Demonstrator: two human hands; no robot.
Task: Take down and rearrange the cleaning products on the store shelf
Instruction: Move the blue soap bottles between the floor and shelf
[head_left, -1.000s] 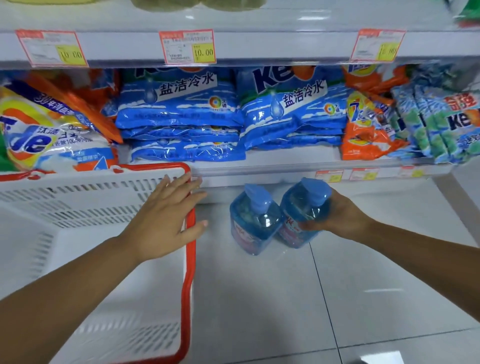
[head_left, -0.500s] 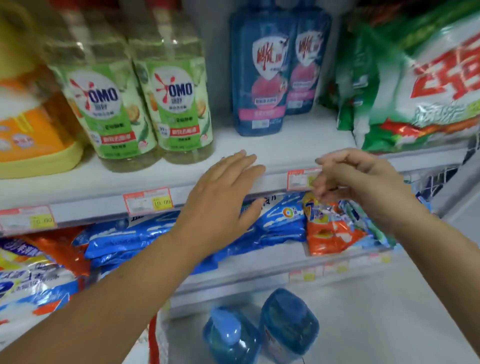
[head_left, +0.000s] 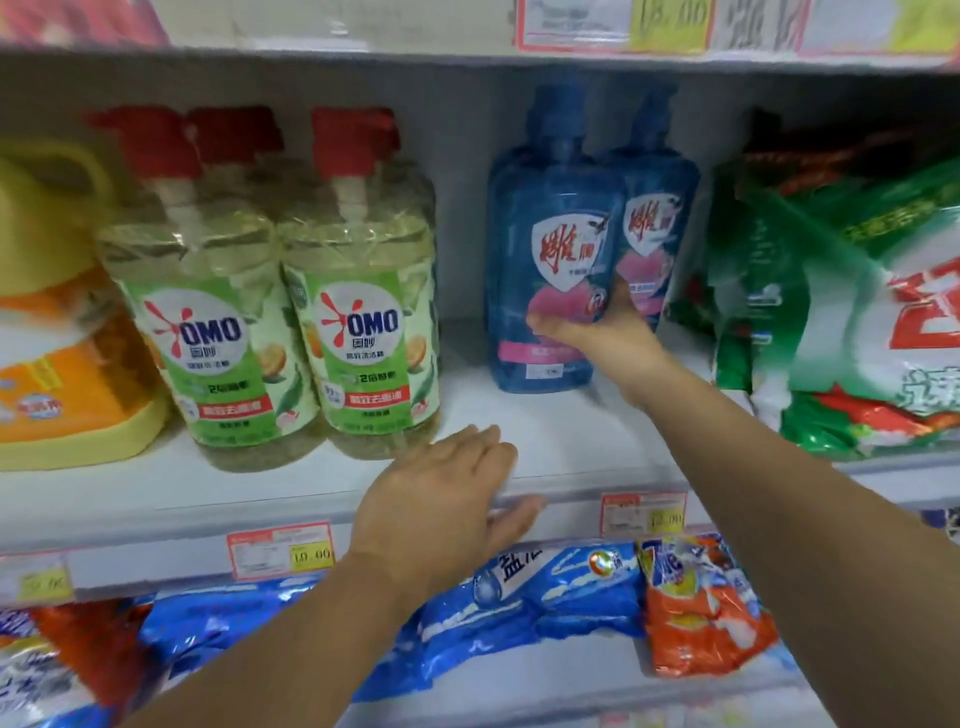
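Shelf (head_left: 571, 447), middle tier: blue bottle (head_left: 545, 249) stands upright towards the back, with a second bottle (head_left: 654, 223) touching it at its right rear. Right hand (head_left: 608, 332) grips the blue bottle low on its label. The thumb lies across the front and the fingers curl round the right side, between the two bottles, tips hidden. It may be holding both; blur prevents telling. Left hand (head_left: 441, 514) lies palm-down on the shelf's front edge, fingers straight and close together, thumb out along the lip, holding nothing. OMO bottles (head_left: 270, 312) stand left of the blue pair, yellow jug (head_left: 52, 338) further left, green bag (head_left: 841, 322) to the right. Blue bags (head_left: 519, 597) and orange bag (head_left: 701, 613) lie on the tier below.
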